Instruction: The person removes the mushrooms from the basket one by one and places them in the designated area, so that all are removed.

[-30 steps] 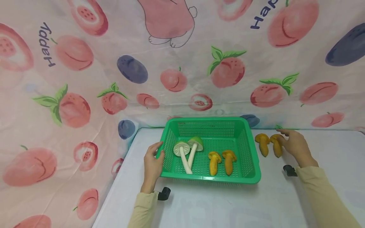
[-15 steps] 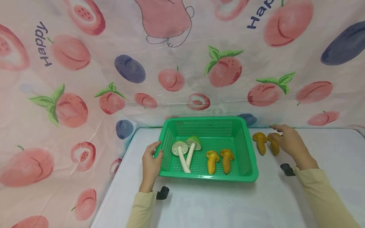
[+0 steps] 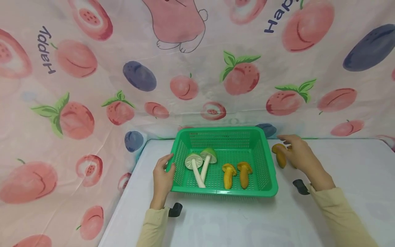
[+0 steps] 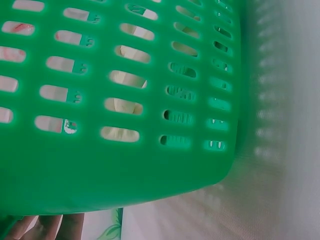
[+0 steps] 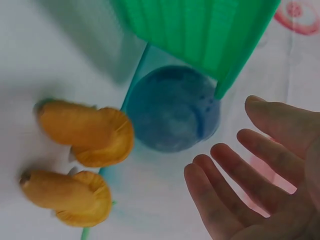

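While the left hand (image 3: pixel 163 176) grips the green basket (image 3: pixel 223 193) at its left end, seemingly to steady it, the right hand (image 3: pixel 300 154) hovers by two yellow mushrooms (image 5: pixel 75 125) on the table (image 3: pixel 234 219) just right of the basket, its fingers loosely spread, pinching nothing.

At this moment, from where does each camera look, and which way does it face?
Head: worn on the head, facing forward and down at the green basket; left hand, right hand and sleeves show.
Left wrist: on that wrist, facing the basket's slotted wall; only some fingers show, low at left.
Right wrist: on that wrist, facing two yellow mushrooms and the basket; the right hand shows at right.
Shared: head, with one partly hidden, and right wrist show those mushrooms.
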`<state>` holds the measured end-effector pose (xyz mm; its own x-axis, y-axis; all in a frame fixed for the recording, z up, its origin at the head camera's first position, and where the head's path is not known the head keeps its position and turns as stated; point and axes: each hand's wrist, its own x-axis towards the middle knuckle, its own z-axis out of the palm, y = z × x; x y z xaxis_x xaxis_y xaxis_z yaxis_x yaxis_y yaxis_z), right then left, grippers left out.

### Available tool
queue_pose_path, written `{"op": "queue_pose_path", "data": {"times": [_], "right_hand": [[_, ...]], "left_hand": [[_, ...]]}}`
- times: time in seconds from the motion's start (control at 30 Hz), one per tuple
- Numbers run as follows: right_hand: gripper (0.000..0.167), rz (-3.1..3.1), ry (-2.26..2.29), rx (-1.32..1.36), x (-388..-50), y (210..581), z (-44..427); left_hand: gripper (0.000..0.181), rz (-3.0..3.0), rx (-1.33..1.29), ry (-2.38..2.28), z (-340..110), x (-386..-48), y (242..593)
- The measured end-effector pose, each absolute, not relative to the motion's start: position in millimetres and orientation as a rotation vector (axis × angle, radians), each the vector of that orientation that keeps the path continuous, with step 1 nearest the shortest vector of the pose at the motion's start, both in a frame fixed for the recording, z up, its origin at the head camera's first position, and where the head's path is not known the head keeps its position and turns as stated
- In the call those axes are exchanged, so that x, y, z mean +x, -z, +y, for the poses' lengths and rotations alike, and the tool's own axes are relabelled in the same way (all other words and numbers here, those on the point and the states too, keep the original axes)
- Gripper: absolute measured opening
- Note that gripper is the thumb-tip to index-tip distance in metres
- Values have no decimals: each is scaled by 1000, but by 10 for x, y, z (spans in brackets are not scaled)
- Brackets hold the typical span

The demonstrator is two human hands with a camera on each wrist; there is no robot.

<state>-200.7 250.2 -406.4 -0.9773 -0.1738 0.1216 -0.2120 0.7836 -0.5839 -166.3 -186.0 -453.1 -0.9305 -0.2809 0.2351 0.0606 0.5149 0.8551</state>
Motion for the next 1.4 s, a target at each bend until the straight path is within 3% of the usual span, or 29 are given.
{"op": "queue_pose_path", "data": {"times": [1.4], "right_hand": [[45, -2865, -948, 522, -1862, 3770, 1841]], "left_hand": [[38, -2415, 203, 1400, -1847, -1643, 4517]]}}
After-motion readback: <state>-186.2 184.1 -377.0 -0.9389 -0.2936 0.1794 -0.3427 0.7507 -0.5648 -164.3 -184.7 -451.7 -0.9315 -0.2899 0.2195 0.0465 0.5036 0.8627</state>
